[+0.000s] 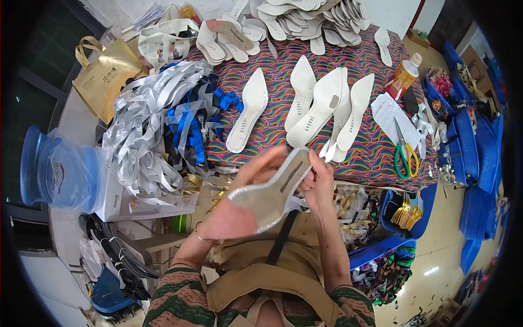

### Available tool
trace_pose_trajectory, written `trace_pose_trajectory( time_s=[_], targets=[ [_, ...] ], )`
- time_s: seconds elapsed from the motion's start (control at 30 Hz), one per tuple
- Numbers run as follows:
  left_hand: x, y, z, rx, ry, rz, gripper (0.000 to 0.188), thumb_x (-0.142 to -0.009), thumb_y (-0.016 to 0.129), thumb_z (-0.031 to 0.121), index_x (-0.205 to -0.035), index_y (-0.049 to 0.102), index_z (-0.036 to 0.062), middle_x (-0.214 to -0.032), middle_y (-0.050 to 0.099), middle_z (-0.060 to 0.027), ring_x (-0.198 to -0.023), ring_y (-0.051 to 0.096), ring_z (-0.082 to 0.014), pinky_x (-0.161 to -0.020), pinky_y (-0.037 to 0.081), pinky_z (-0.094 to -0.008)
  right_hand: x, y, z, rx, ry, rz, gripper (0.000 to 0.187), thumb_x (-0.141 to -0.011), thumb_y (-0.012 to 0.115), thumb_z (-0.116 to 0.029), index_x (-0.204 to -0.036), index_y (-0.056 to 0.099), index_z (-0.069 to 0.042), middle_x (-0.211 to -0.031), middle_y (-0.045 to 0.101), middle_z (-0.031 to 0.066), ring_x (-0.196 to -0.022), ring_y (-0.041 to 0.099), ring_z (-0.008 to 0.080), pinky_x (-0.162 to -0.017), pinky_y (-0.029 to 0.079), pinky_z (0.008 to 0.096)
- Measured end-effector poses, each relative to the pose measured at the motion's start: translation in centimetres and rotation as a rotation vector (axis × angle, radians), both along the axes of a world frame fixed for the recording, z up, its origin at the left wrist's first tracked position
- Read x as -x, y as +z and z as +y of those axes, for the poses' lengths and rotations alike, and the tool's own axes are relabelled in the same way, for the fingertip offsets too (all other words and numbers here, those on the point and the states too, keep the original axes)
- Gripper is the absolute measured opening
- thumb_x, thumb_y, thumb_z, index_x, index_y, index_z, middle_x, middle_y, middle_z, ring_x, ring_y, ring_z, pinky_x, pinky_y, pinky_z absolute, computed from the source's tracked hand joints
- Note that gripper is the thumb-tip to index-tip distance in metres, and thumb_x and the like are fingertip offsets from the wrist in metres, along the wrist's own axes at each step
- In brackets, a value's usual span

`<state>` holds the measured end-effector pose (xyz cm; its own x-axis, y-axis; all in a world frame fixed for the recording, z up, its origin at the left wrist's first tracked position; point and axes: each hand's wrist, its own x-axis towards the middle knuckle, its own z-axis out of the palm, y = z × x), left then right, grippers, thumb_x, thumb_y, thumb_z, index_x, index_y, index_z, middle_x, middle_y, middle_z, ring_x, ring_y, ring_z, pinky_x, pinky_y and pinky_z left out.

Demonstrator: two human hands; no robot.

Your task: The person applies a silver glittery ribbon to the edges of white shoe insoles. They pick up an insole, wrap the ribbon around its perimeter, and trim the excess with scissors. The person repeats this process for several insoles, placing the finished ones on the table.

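Between my hands, above my lap, is an insole (264,201) with its underside up. That side has a pinkish toe part, a grey-brown heel part with a dark shank strip, and a shiny silver edge. My right hand (318,182) pinches its heel end at the right edge, next to a small white strip end. My left hand (261,166) is wrapped behind the insole from the left; its fingers are slightly blurred and partly hidden. On the table beyond lie several white insoles (309,117), some overlapping. One insole (248,114) at the left has a glittery silver edge.
Silver and white ribbon strips (147,131) and blue ones (190,125) heap at the left. Scissors (404,155) lie on paper (389,117) at the right, near a bottle (404,76). More insoles (327,22) pile up at the back. Blue bins (430,210) stand lower right.
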<state>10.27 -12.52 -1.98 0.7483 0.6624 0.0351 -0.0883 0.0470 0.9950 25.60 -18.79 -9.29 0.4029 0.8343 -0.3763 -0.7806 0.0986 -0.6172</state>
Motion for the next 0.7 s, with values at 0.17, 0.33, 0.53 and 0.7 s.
trace_pose_trajectory(
  time_s=[0.17,0.33,0.53,0.7],
  targets=[
    [1.2,-5.1,6.4,-0.769,-0.118,-0.112,0.022,-0.085,0.061,0.01,-0.104,0.068,-0.0003,-0.101,0.066,-0.0083,-0.106,0.059,-0.0188,-0.098,0.043,-0.0325,2.7,1.3,0.4,0.156,0.113,0.062,0.031,-0.093,0.061,-0.033,-0.072,0.058,-0.011,-0.054,0.04,-0.0091,-0.042,0.028,0.002,-0.04,0.018,0.0216],
    [0.7,-4.1,10.8,-0.107,0.467,0.139,0.031,-0.091,0.059,0.02,-0.107,0.067,-0.0054,-0.092,0.065,0.0003,-0.08,0.055,-0.0064,-0.067,0.044,-0.0246,2.0,-2.8,-1.1,0.097,0.195,-0.417,0.031,-0.093,0.062,-0.027,-0.071,0.065,-0.005,-0.058,0.044,-0.0084,-0.051,0.033,0.0013,-0.047,0.022,0.0223],
    [1.4,-10.7,15.6,-0.84,0.595,0.53,0.035,-0.079,0.067,0.005,-0.113,0.063,-0.0004,-0.086,0.055,-0.0149,-0.073,0.056,-0.0257,-0.066,0.047,-0.0337,2.3,-6.2,-2.2,0.149,0.338,-0.92,0.024,-0.09,0.062,-0.02,-0.083,0.065,0.003,-0.062,0.054,0.0004,-0.06,0.045,0.0068,-0.054,0.037,0.0273],
    [2.9,-8.0,9.9,-0.903,0.532,0.318,0.028,-0.079,0.066,-0.003,-0.106,0.065,0.002,-0.089,0.059,-0.0143,-0.08,0.059,-0.0265,-0.066,0.047,-0.0336,3.1,-10.2,-2.3,0.204,0.451,-1.298,0.02,-0.085,0.066,-0.015,-0.093,0.067,0.004,-0.068,0.062,0.0075,-0.061,0.055,0.0149,-0.059,0.043,0.0305]
  ],
)
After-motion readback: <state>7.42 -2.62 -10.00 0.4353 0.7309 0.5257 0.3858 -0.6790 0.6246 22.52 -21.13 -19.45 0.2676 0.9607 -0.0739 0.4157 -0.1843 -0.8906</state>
